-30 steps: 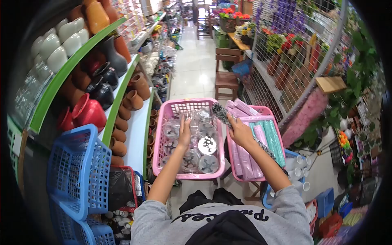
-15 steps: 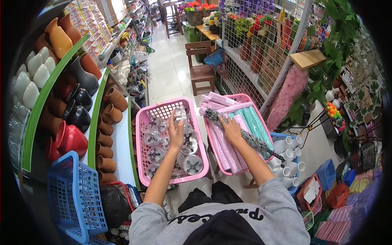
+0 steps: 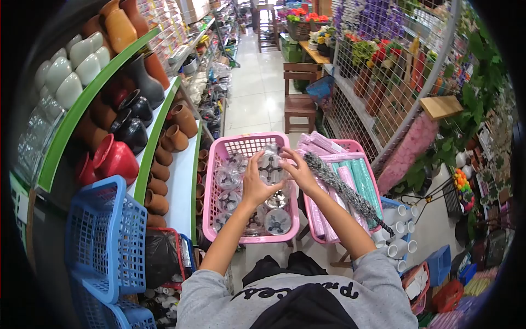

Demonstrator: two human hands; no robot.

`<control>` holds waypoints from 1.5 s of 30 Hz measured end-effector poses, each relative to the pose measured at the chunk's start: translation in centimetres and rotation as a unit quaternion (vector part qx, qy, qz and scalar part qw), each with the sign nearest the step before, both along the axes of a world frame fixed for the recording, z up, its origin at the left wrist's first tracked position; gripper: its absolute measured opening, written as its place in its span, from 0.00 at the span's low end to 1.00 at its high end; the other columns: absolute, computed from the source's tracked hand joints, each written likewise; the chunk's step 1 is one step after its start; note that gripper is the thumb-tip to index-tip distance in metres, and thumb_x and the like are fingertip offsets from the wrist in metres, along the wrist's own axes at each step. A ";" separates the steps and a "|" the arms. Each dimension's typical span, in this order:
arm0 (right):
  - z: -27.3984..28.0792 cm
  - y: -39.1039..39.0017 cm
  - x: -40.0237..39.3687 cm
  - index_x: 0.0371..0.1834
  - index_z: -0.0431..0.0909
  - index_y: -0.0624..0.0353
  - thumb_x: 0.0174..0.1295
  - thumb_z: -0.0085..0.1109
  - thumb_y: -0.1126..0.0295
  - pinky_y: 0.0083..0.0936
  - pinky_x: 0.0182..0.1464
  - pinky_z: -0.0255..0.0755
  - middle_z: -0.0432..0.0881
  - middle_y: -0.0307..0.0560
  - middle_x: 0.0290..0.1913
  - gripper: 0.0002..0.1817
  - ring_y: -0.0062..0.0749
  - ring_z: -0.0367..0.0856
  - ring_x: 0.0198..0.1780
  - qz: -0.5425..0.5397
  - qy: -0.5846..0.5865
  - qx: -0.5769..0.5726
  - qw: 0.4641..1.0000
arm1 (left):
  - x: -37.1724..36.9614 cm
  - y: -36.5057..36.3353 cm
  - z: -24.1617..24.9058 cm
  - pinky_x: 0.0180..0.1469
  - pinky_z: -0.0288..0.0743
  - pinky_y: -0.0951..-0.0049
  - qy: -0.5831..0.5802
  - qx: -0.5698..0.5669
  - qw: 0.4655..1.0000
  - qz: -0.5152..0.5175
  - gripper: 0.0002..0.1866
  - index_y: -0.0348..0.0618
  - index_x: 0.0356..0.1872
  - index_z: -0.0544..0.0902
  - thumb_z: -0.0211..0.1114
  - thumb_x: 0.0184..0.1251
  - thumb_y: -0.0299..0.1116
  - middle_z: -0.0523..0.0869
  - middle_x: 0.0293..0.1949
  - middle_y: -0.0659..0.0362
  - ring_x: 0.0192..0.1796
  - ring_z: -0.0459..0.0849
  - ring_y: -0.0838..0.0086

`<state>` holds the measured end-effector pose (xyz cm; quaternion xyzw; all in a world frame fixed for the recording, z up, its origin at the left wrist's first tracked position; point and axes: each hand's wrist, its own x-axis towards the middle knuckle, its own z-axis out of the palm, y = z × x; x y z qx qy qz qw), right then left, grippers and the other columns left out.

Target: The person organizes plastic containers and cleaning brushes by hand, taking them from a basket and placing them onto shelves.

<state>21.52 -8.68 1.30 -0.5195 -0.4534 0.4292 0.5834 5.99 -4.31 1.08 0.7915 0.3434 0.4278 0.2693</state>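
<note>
Both my hands are over the left pink basket (image 3: 207, 219), around a clear round plastic container (image 3: 270, 171) with a black cross-shaped piece in it. My left hand (image 3: 257, 181) grips its left side, thumb toward me. The fingers of my right hand (image 3: 299, 171) close on its right side. Several similar clear containers (image 3: 277, 221) lie in the basket below. Right of my hands, a grey fluffy duster (image 3: 345, 189) with a black handle lies across pink and teal wrapped bundles (image 3: 359, 174) in a second pink basket (image 3: 368, 153).
Shelves of vases and clay pots (image 3: 176, 137) line the left, with blue baskets (image 3: 112, 241) near me. A wooden chair (image 3: 299, 101) stands ahead in the tiled aisle. A wire grid (image 3: 378, 104) and white vases (image 3: 402, 227) are on the right.
My right hand has left the duster and moved left to the clear container. My left hand has turned in and holds it too. The view has shifted, so the surroundings appear farther right.
</note>
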 end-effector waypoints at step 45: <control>0.6 -2.1 -0.2 0.72 0.48 0.60 0.32 0.73 0.65 0.35 0.68 0.56 0.62 0.62 0.65 0.59 0.47 0.63 0.67 0.147 -0.237 0.195 0.940 | -9.3 -8.7 1.0 0.61 0.67 0.65 -0.045 -0.087 0.984 0.148 0.52 0.39 0.62 0.61 0.82 0.32 0.40 0.74 0.55 0.49 0.58 0.74 0.60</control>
